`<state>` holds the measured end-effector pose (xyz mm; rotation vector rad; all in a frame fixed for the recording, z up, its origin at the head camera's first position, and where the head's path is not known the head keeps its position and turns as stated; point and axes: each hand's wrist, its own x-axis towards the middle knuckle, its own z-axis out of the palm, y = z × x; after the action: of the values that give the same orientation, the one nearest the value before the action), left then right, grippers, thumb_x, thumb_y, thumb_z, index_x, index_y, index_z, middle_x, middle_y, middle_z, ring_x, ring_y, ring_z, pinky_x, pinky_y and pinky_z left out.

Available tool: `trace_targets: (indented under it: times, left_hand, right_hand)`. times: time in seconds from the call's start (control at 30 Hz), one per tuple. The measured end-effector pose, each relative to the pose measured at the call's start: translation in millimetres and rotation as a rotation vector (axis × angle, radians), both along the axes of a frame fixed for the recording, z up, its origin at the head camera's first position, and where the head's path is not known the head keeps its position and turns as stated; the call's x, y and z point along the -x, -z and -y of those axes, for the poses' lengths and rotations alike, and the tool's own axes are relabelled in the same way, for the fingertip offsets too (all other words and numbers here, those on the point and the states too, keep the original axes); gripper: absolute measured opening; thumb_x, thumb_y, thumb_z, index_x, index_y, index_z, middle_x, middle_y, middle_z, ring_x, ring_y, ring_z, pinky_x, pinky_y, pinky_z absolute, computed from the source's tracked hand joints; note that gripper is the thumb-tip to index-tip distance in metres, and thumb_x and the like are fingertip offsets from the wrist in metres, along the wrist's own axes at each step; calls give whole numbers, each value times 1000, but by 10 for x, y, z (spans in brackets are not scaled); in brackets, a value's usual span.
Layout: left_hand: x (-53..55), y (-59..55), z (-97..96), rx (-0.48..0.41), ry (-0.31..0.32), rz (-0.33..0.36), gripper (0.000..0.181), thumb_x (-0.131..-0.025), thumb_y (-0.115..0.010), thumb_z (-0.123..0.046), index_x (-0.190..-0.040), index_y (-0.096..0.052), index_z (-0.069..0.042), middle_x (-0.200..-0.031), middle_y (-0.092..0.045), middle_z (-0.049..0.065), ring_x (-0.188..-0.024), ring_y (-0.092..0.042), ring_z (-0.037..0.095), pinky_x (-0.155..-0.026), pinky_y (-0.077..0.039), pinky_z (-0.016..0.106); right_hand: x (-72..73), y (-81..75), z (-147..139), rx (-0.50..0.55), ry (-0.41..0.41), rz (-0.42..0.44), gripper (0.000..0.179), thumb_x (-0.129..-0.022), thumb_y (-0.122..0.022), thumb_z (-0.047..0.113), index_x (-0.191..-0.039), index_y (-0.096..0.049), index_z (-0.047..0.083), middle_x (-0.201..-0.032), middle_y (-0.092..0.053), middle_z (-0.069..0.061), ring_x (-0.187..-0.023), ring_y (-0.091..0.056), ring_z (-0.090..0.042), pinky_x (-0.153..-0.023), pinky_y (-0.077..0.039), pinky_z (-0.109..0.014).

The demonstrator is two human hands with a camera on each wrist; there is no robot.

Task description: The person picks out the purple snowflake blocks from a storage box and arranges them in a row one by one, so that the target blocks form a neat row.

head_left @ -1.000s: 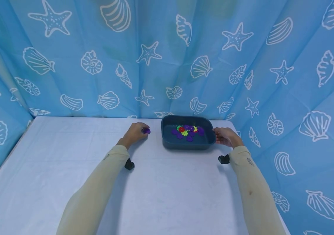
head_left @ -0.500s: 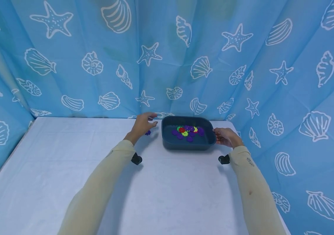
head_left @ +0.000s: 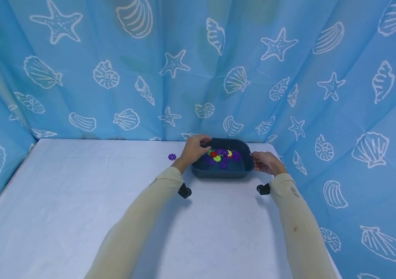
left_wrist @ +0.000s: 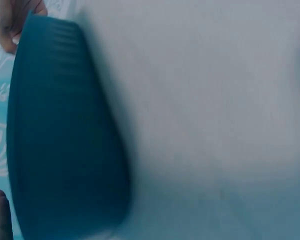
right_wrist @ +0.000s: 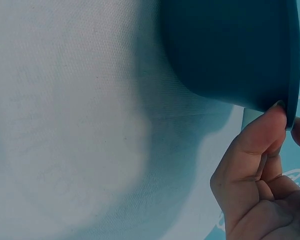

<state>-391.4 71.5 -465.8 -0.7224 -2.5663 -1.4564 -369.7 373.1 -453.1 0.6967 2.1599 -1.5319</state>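
Bin [head_left: 223,174] is being pinched at its rim by the right grip [head_left: 266,162]; the left grip [head_left: 192,149], parted and seemingly empty, is being held above the opposite end. Between them, discs [head_left: 217,158] are being contained; spilling is being risked, should the rim be bumped by the left grip.

Blue curtains [head_left: 184,93] printed with white shells and starfish hung along the far, left and right edges of the white desk [head_left: 62,201].
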Motion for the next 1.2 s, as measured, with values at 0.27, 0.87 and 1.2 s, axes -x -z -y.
trace_targets:
  times: [0.27,0.87,1.2]
  left_hand:
    - [-47,132,-267,110,9,151,33,-89,-72,-10,-121,-66,-8,-118,-67,8,-110,-61,22,-96,-50,32]
    - [-5,162,-434,489,110,237,39,-88,-67,3,-127,-64,-4,-123,-65,10,-116,-58,21,-102,-45,34]
    - [5,162,-480,595,122,218,35,-91,-65,1,-125,-64,-5,-123,-64,9,-112,-59,19,-102,-45,33]
  right_hand:
    - [-9,-15,17,-14,21,8,46,-102,-46,26,-140,-43,0,-114,-50,-14,-89,-55,-21,-75,-56,-25]
    - [-7,2,-29,31,8,4,42,-101,-48,27,-133,-46,0,-107,-50,-12,-83,-54,-19,-70,-55,-24]
    - [8,38,-60,19,8,-4,42,-101,-48,27,-134,-46,0,-107,-50,-12,-83,-54,-19,-71,-55,-24]
